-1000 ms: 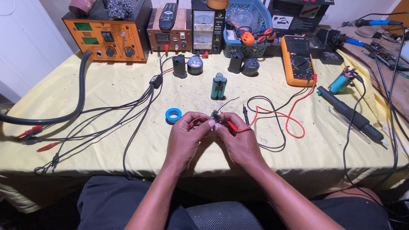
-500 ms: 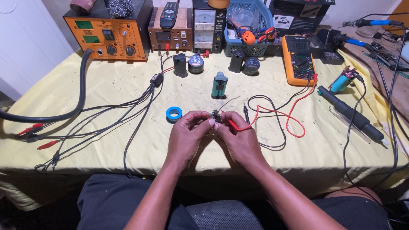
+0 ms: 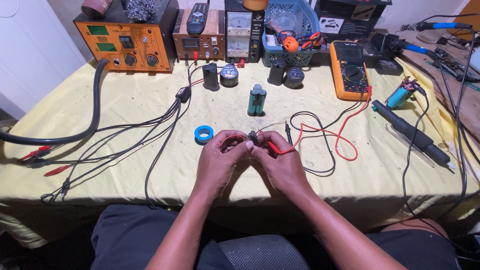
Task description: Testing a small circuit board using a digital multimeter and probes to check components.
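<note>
Both hands meet at the middle of the table (image 3: pixel 125 165), just above its yellow cloth. The left hand (image 3: pixel 220 157) and the right hand (image 3: pixel 280 160) have their fingertips pressed together around a small dark part (image 3: pixel 253 137), each grip clenched on it from its own side. The part is too small and too covered to tell what kind it is. A red probe (image 3: pixel 275 148) lies under the right fingers, touching them, and its red wire (image 3: pixel 345 135) loops off to the right across the cloth toward the orange meter (image 3: pixel 350 70). A black probe (image 3: pixel 288 133) lies just beyond the right hand.

Just left of the left hand sits a blue tape roll (image 3: pixel 203 133), close but apart from it. Straight ahead of the hands, farther back, stands a green battery pack (image 3: pixel 257 100). Along the back edge stand an orange station (image 3: pixel 125 42) and a power supply (image 3: pixel 243 30), with a blue basket (image 3: pixel 300 35) beside it. A bundle of black cables (image 3: pixel 150 130) runs over the left half of the cloth, and a black soldering tool (image 3: pixel 410 132) lies well off to the right.
</note>
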